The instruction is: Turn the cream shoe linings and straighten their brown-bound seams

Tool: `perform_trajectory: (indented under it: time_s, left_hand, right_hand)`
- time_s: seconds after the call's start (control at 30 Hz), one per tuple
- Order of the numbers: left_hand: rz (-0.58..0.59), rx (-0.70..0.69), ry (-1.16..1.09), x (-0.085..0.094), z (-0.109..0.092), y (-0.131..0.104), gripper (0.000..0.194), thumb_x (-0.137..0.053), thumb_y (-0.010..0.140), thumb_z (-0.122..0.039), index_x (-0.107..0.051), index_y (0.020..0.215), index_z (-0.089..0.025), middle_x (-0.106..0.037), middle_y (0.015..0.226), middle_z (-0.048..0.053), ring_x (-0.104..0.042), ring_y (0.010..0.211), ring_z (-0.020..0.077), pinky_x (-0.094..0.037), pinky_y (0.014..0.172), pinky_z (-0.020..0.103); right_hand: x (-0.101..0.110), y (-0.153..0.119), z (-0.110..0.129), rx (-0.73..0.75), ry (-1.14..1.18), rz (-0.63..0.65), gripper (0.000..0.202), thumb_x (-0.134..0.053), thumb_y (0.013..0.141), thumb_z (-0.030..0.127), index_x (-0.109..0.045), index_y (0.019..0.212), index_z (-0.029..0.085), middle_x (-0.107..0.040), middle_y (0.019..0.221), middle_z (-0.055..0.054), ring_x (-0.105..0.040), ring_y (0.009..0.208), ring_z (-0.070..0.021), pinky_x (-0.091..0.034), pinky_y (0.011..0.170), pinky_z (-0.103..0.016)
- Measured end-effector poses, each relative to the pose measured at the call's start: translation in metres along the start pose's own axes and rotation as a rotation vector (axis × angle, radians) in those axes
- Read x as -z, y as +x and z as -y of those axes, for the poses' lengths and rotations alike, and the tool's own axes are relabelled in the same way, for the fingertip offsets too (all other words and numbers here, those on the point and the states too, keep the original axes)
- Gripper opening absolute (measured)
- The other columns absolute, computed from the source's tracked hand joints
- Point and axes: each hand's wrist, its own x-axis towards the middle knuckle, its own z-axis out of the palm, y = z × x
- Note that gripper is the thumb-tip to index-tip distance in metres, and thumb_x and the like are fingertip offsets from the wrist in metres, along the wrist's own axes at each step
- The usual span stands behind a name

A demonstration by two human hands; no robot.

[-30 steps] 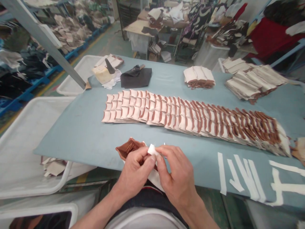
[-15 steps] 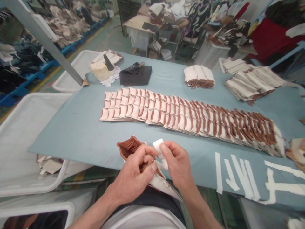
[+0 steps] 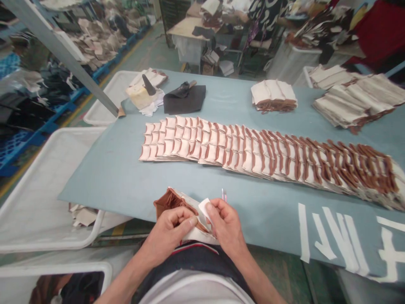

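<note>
A brown and cream sewn piece (image 3: 167,202) rests at the table's front edge, close to my body, its brown pleated inside showing. My left hand (image 3: 174,230) pinches its near side between thumb and fingers. Just right of it, my right hand (image 3: 224,226) is closed on a small white strip (image 3: 204,207), which sticks up between thumb and forefinger. A small pointed tool (image 3: 224,194) lies on the table behind my right hand. Beyond the hands stretches a long overlapping row of cream and brown pieces (image 3: 234,145).
White strips (image 3: 343,240) lie at the table's front right. Stacked pieces (image 3: 274,95) and a bigger pile (image 3: 357,101) stand at the back right. Black cloth (image 3: 185,99) lies at the back left. White bins (image 3: 47,190) flank the left edge. A person (image 3: 265,19) sits beyond.
My left hand has moved slightly left and down, and the sewn piece lies flatter. My right hand, still with the white strip, has come lower. The pointed tool has come into view; the camera has shifted.
</note>
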Motion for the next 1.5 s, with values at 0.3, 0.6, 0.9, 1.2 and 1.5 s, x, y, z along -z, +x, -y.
perform_trajectory:
  time_s: [0.3, 0.6, 0.9, 1.2, 1.5]
  left_hand:
    - [0.021, -0.107, -0.098, 0.003, -0.024, 0.011, 0.050, -0.068, 0.085, -0.062, -0.068, 0.073, -0.013, -0.039, 0.052, -0.007, -0.027, 0.050, 0.0082, -0.020, 0.050, 0.022]
    - [0.050, -0.160, -0.076, -0.008, -0.045, 0.006, 0.055, -0.067, 0.084, -0.061, -0.045, 0.056, -0.018, -0.037, 0.053, -0.006, -0.030, 0.051, 0.0086, -0.022, 0.051, 0.023]
    - [0.005, -0.220, -0.069, -0.006, -0.035, 0.005, 0.046, -0.061, 0.090, -0.050, -0.047, 0.059, -0.018, -0.036, 0.054, -0.006, -0.029, 0.052, 0.0088, -0.022, 0.051, 0.024]
    - [-0.013, -0.272, -0.031, -0.002, -0.028, 0.005, 0.043, -0.057, 0.095, -0.044, -0.048, 0.062, -0.018, -0.035, 0.057, -0.006, -0.028, 0.053, 0.0093, -0.022, 0.051, 0.024]
    - [-0.015, -0.241, -0.012, 0.004, -0.021, 0.010, 0.042, -0.058, 0.093, -0.044, -0.047, 0.062, -0.018, -0.037, 0.057, -0.006, -0.029, 0.053, 0.0090, -0.022, 0.051, 0.024]
  right_hand:
    - [0.012, -0.025, 0.061, 0.144, -0.226, 0.086, 0.029, -0.062, 0.093, 0.045, -0.065, 0.080, 0.019, -0.068, 0.068, 0.000, -0.056, 0.059, -0.0131, -0.043, 0.055, -0.022]
    - [0.007, -0.026, 0.071, 0.183, -0.361, 0.051, 0.026, -0.059, 0.095, 0.045, -0.062, 0.083, 0.021, -0.070, 0.068, 0.001, -0.060, 0.059, -0.0144, -0.044, 0.056, -0.024]
    - [0.000, -0.027, 0.067, 0.181, -0.385, 0.023, 0.025, -0.058, 0.095, 0.045, -0.060, 0.084, 0.022, -0.069, 0.067, 0.002, -0.058, 0.057, -0.0143, -0.043, 0.057, -0.025]
    - [-0.006, -0.023, 0.064, 0.185, -0.468, -0.023, 0.027, -0.057, 0.093, 0.047, -0.060, 0.083, 0.022, -0.065, 0.060, 0.003, -0.055, 0.053, -0.0143, -0.040, 0.056, -0.027]
    - [-0.006, -0.017, 0.063, 0.165, -0.489, 0.056, 0.025, -0.056, 0.093, 0.046, -0.059, 0.084, 0.023, -0.070, 0.070, 0.002, -0.062, 0.062, -0.0160, -0.043, 0.061, -0.026]
